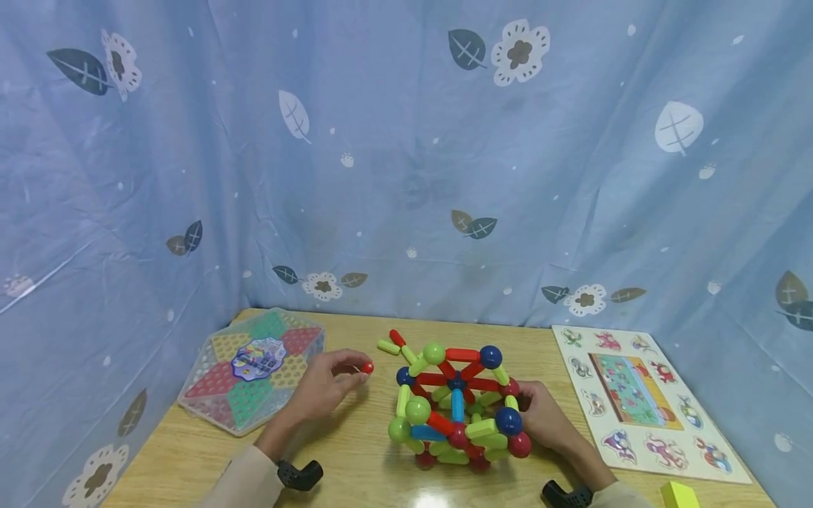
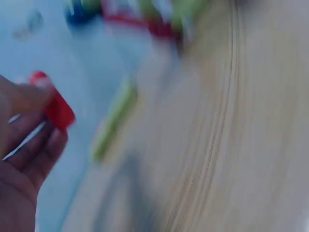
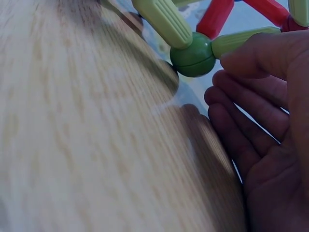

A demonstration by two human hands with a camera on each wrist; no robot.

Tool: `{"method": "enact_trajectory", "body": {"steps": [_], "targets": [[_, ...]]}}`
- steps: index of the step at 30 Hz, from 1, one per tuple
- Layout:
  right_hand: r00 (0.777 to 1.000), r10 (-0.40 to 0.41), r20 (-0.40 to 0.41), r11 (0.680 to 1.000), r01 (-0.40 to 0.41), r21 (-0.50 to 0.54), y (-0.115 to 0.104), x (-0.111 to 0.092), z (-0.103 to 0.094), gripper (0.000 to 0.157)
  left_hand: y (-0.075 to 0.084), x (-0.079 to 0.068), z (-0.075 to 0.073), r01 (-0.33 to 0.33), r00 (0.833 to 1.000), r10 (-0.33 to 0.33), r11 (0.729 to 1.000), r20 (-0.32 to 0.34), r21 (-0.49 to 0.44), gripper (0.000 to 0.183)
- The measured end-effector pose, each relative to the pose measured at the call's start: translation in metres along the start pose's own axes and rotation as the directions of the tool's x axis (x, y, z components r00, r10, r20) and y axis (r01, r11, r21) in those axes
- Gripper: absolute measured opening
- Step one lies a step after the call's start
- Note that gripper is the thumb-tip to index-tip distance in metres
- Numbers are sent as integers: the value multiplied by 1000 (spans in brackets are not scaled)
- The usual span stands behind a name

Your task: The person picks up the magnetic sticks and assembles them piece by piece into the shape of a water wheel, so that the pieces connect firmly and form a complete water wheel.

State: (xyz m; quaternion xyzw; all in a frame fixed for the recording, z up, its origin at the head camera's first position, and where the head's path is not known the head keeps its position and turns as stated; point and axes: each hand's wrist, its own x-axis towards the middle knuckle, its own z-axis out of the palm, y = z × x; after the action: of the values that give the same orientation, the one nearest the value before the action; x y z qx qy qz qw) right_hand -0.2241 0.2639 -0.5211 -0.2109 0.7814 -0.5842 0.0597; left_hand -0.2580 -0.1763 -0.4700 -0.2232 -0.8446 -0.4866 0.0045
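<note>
Between thumb and fingers, my left hand [image 1: 324,384] pinches a short red magnetic rod [image 2: 60,110], held above the table left of a built structure [image 1: 457,435]. That structure is a frame of red, blue and light green rods joined by green, dark blue and red balls. At its right side is my right hand [image 1: 540,416]; in the right wrist view its thumb and fingers grip a light green rod [image 3: 236,42] beside a green ball [image 3: 193,55]. Parts of the right fingers are hidden behind the frame in the head view. The left wrist view is blurred.
Behind the structure lie a loose red rod [image 1: 396,338] and a light green rod [image 1: 388,347]. A hexagonal checkers board [image 1: 219,409] is at the left, a picture puzzle board [image 1: 635,451] at the right. Near the front right is a yellow block [image 1: 679,495]. A blue curtain [image 1: 406,176] hangs behind.
</note>
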Motion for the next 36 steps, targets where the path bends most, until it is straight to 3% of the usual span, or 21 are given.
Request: {"method": "enact_trajectory", "body": {"steps": [2,4,6,8,12,16,19,23,25,27,28,30,33,36], "targets": [[1000,3,-2,1000,-3,4,0,0,0,20,18,-8,9,18,999,-24,967,-21,-253,24],[1000,1,0,1000,-1,17,-1,0,0,20,33,-16,16,-9,1000,0,904,-22,-428,27],[1000,-7,1,1000,7,24,-1,0,0,20,45,-23,21,-44,999,42,856,-16,-516,27],[1000,-20,5,1000,20,23,-1,0,0,21,53,-28,26,-49,998,65,834,9,-550,26],[999,-28,15,999,28,17,-2,-1,-2,22,60,-34,34,-32,995,79,838,64,-545,24],[999,-35,12,999,35,-6,-13,-3,-11,28,64,-36,39,-53,991,111,837,74,-544,22],[995,-54,-85,993,44,-109,-42,-8,-24,35,67,-38,41,-63,990,124,835,74,-547,23],[952,-130,-278,958,48,-282,-108,-18,-27,34,70,-40,44,-72,989,129,847,73,-526,23],[933,-211,-293,921,89,-379,-139,-22,-16,30,71,-41,47,-81,990,130,859,61,-506,22],[928,-295,-227,861,156,-484,-164,-25,2,27,72,-42,49,-100,989,139,868,46,-487,21],[928,-328,-175,821,189,-539,-175,-26,12,26,72,-42,50,-105,989,141,870,40,-481,21],[932,-355,-65,709,224,-669,-191,-26,33,24,72,-44,53,-125,987,158,874,30,-470,21],[953,-294,79,557,238,-796,-207,-22,61,25,73,-45,57,-157,982,187,878,22,-451,25],[973,-181,141,457,210,-865,-212,-15,80,28,74,-46,62,-212,972,235,882,2,-420,27]]}}
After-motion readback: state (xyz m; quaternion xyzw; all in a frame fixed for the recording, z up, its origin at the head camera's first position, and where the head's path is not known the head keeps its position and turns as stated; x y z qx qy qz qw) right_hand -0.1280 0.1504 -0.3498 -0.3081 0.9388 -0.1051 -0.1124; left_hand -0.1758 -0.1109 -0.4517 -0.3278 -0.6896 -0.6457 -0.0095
